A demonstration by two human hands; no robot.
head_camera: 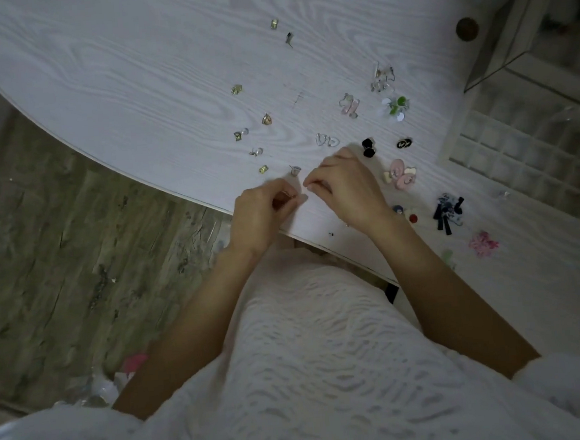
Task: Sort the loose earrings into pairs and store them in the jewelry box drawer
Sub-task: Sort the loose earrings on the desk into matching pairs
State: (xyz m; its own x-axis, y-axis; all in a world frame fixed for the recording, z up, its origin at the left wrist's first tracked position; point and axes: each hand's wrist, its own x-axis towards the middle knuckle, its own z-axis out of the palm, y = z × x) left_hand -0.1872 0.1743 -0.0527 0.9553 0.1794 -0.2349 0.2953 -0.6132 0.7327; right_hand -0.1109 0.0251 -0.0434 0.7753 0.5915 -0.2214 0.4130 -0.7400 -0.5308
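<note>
We record a white wood-grain table [117, 77] with loose earrings scattered across it. Our left hand [259, 211] sits at the near edge, fingers curled, pinching a small thin earring [288, 195]; its shape is too small to tell. Our right hand [344, 185] rests just beside it, fingers curled downward onto the table; whether they pinch anything we cannot tell. Nearby lie a small silver earring [294, 170], a black pair [367, 147], a pink pair [401, 174] and a green-and-white pair [395, 107]. The jewelry box drawer [517, 155], divided into small compartments, stands open at the right. No readable writing appears on any piece.
</note>
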